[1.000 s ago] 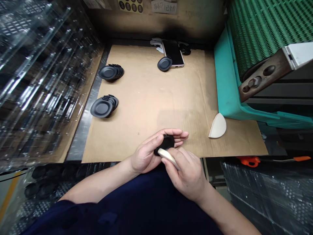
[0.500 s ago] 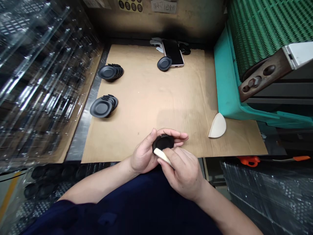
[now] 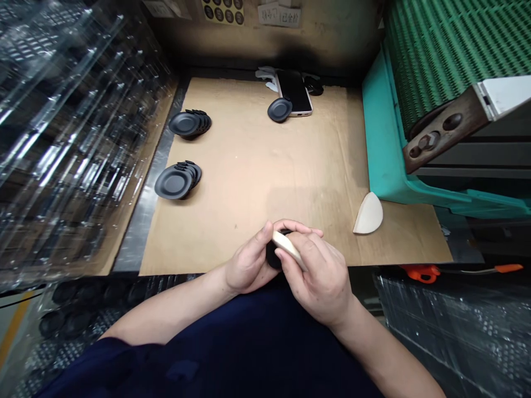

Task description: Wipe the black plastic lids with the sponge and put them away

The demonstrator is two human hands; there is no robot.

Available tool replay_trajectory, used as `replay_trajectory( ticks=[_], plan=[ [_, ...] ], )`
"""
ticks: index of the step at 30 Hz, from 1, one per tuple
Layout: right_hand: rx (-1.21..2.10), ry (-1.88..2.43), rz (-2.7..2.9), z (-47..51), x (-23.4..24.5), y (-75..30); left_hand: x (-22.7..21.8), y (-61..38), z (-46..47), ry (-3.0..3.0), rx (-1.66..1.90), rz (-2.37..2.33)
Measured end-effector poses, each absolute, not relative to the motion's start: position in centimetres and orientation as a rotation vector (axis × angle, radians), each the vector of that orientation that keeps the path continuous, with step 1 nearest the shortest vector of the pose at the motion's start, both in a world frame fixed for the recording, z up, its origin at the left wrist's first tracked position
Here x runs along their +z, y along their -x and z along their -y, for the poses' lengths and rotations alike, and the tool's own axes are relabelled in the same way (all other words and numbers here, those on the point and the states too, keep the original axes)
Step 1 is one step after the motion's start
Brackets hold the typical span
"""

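My left hand (image 3: 251, 262) is wrapped round a round black dished part (image 3: 271, 255), which my other hand partly covers. Pinched between thumb and fingers of my right hand (image 3: 321, 271) is a cream-coloured pad (image 3: 286, 243), its edge held against the black part. A half-round cream pad (image 3: 369, 214) of similar look lies to the right on the cardboard (image 3: 249, 188). Two rows of overlapping black dished parts, an upper row (image 3: 185, 124) and a lower row (image 3: 174, 183), rest at the left.
One more black part (image 3: 279, 110) leans against a phone (image 3: 294, 91) at the back, beside grey-white gloves (image 3: 267, 76). A teal crate (image 3: 381, 138) and a rusty metal bracket (image 3: 446, 130) stand at the right. Stacked clear plastic trays (image 3: 78, 127) fill the left. An orange-handled tool (image 3: 421, 272) lies lower right.
My right hand has moved the cream pad up and slightly right across the black part, covering more of it. My left hand has shifted slightly right with the part.
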State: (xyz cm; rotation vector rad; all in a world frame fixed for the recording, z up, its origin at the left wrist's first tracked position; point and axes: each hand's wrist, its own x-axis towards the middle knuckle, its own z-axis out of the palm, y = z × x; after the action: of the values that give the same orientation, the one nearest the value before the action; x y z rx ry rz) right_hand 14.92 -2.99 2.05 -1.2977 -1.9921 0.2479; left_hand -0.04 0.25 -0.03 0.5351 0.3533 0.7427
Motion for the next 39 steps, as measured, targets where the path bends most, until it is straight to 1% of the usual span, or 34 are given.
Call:
replay_trajectory(
  ticks=[8, 15, 21, 26, 30, 35, 39],
  plan=[
    [0.259, 1.088, 2.185, 3.8, 1.9, -15.1, 0.1, -0.2, -0.4, -0.506, 0.771, -0.361],
    [0.264, 1.177, 2.142, 3.8, 1.8, -15.0, -0.1, -0.2, -0.6, -0.44, 0.779, -0.377],
    [0.298, 1.069, 2.21, 4.3, 1.6, -15.2, 0.1, -0.1, -0.6, -0.369, 0.819, -0.391],
    [0.273, 1.163, 2.183, 4.6, 1.4, -15.1, 0.0, -0.2, -0.7, -0.343, 0.845, -0.419],
    [0.308, 1.153, 2.215, 4.8, 1.2, -15.4, 0.0, -0.2, -0.6, -0.341, 0.92, -0.431],
    [0.15, 1.329, 2.159, 4.8, 1.1, -16.4, 0.0, 0.0, -0.6, -0.347, 0.926, -0.371],
    [0.195, 1.283, 2.198, 5.0, 1.3, -16.3, 0.0, 0.0, -0.6, -0.379, 0.932, -0.387]
  ],
)
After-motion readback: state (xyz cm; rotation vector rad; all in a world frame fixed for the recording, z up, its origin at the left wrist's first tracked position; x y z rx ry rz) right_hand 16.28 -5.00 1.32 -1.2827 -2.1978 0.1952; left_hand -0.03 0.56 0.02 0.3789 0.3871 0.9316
